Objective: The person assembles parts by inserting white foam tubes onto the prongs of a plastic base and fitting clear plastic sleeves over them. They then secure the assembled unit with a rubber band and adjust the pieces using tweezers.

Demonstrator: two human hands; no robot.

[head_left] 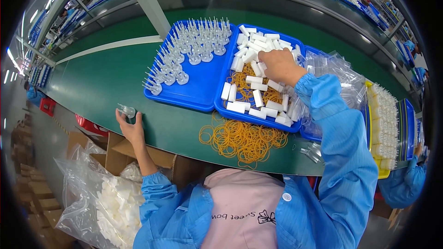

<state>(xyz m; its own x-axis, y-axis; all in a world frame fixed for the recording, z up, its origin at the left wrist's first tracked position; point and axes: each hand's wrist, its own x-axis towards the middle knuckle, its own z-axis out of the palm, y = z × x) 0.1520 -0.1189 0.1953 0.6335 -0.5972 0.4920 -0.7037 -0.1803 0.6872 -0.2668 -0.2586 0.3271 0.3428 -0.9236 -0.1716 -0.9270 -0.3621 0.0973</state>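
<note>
left hand (133,132) and right hand (280,67) well apart over your green counter (110,71)
near left, your left hand pinches a clear plastic piece (126,110); farther right, a blue tray (187,85) bears clear spiked parts (194,44); orange rubber bands (242,140) lie nearer; then your right hand is among white blocks (257,97), whether clamped i can't tell.
</note>
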